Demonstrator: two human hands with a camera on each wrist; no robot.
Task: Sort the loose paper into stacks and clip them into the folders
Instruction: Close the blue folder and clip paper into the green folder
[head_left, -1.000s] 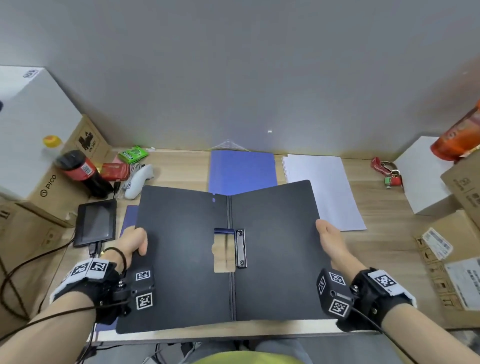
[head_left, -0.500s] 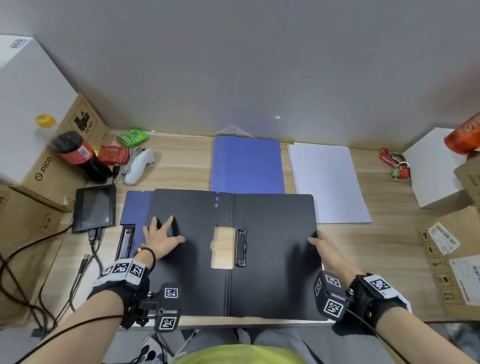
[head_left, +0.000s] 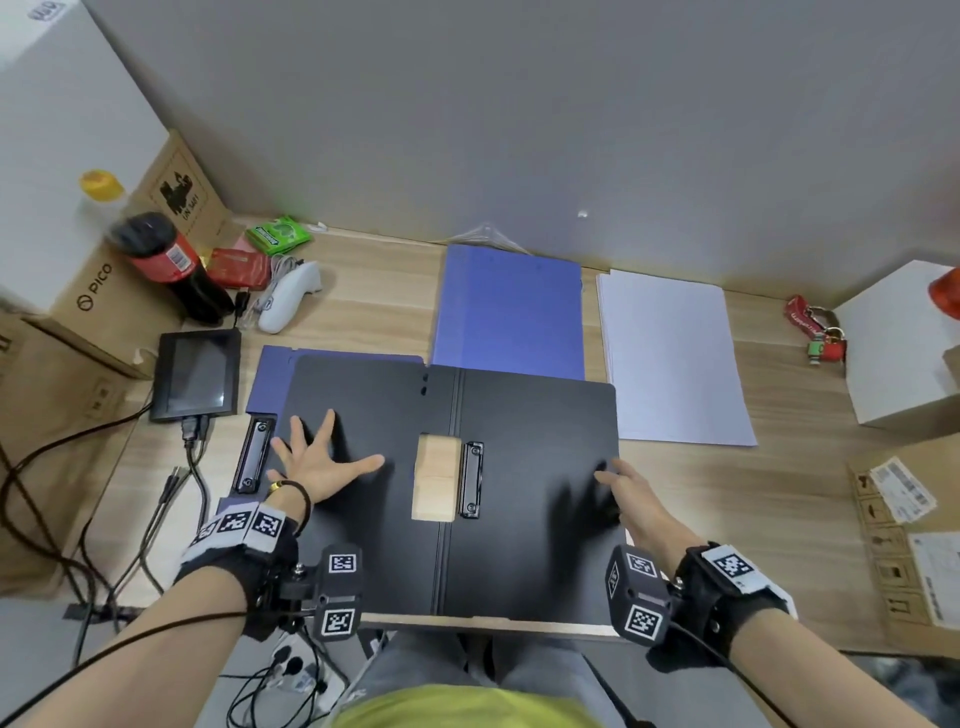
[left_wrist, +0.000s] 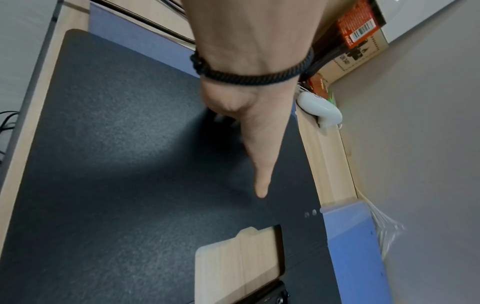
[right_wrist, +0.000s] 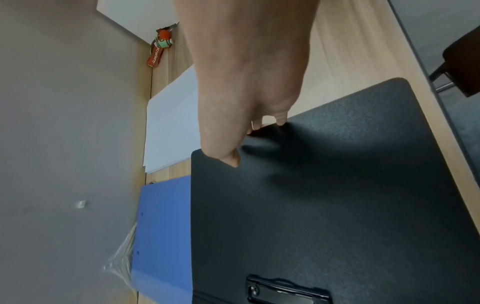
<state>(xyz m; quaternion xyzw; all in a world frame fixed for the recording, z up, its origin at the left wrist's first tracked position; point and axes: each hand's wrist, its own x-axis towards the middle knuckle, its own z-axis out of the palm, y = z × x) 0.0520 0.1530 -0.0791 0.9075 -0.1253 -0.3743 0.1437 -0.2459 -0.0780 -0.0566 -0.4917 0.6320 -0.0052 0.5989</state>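
A black folder (head_left: 535, 441) lies open and flat in the middle of the desk, its metal clip (head_left: 471, 479) just right of the spine. A cut-out in the left cover shows bare wood. My left hand (head_left: 317, 462) lies on the left cover with fingers spread; the left wrist view shows the thumb (left_wrist: 259, 164) stretched over the cover. My right hand (head_left: 628, 491) rests at the folder's right edge, fingers loosely bent and touching the rim (right_wrist: 280, 121), holding nothing. A stack of white paper (head_left: 670, 358) lies behind the right hand. A closed blue folder (head_left: 511, 306) lies behind the black one.
A second blue folder (head_left: 270, 379) with its own clip (head_left: 253, 457) sticks out from under the black folder's left side. A small screen (head_left: 197, 374), cables, a bottle (head_left: 166, 265) and a white controller (head_left: 291, 304) crowd the left. Boxes (head_left: 904, 353) and keys (head_left: 815, 332) stand at right.
The black folder came down from half-raised to flat on the desk. My left hand let go of its left edge and now lies spread on the cover. My right hand stays at the right edge.
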